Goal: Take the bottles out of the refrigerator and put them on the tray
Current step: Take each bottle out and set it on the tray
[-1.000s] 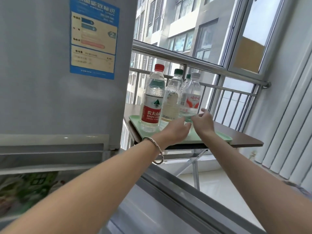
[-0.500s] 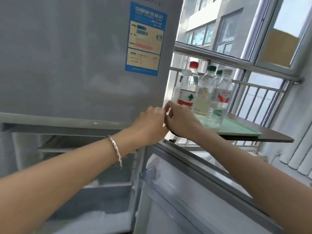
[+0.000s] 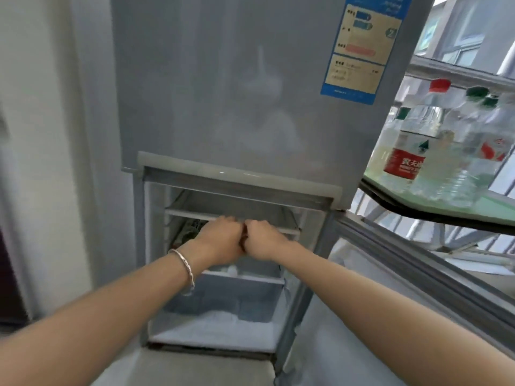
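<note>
Fingers (image 3: 227, 222) of the left hand (image 3: 220, 240) are curled under into a loose fist, and the fingers (image 3: 257, 225) of the right hand (image 3: 263, 240) are curled the same way; whether either fist holds anything cannot be told, since the palms face away. Both hands sit knuckle to knuckle, touching, just in front of the upper shelf (image 3: 231, 214) of the refrigerator (image 3: 223, 93), inside its open lower compartment. A silver bracelet (image 3: 185, 270) circles the left wrist. Something dark and patterned lies on that shelf behind the left hand, too blurred to name. Below the hands, lower in the refrigerator, a clear drawer (image 3: 223, 299) holds a bed of frost. The refrigerator's lower door (image 3: 404, 288) stands swung open to the right of the compartment. A blue and cream energy label (image 3: 359, 48) is stuck high on the refrigerator's closed upper door. To the right of the refrigerator, the bottles (image 3: 434, 140) stand upright in a tight group on the pale green tray (image 3: 490, 203), one with a red cap and red label nearest, the others with green caps. The tray rests on a dark-edged desk (image 3: 418, 207) beside the refrigerator.
</note>
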The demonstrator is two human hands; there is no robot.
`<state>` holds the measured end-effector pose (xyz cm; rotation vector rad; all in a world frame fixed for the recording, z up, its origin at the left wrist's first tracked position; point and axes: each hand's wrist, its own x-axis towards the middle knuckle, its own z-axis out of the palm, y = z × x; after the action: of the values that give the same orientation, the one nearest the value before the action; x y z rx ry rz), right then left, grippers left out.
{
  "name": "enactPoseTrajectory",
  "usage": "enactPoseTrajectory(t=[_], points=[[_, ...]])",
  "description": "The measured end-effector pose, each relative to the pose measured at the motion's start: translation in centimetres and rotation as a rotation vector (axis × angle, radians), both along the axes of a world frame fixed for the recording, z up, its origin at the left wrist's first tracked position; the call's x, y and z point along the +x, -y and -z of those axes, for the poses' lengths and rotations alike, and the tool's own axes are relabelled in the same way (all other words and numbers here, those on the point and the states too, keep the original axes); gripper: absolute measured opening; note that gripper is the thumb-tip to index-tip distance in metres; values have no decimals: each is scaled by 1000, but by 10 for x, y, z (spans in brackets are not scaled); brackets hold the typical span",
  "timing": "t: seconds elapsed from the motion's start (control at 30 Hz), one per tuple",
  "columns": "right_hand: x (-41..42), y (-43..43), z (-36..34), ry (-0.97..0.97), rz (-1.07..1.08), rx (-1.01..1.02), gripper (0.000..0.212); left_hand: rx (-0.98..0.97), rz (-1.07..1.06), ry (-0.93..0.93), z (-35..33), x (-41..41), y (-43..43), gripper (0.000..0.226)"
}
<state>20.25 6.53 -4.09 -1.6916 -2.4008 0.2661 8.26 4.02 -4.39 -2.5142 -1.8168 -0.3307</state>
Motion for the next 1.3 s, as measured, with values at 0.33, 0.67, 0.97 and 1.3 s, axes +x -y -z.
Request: enactPoseTrajectory(t=[0.33,0.67,0.97,1.3], points=[[-26,-72,115,113,62,-301,49,-130,-165,64,82,-36,-37,38],[-22,-122,202,88,71,-414,66,-148,-227,123,127,-58,-65,46],[-17,-105,239,38,152,-62,38,-208,-209,158,152,-50,-76,50],[-5,-76,158,-57,178,455,40,-249,-182,298,135,-3,-89,55]])
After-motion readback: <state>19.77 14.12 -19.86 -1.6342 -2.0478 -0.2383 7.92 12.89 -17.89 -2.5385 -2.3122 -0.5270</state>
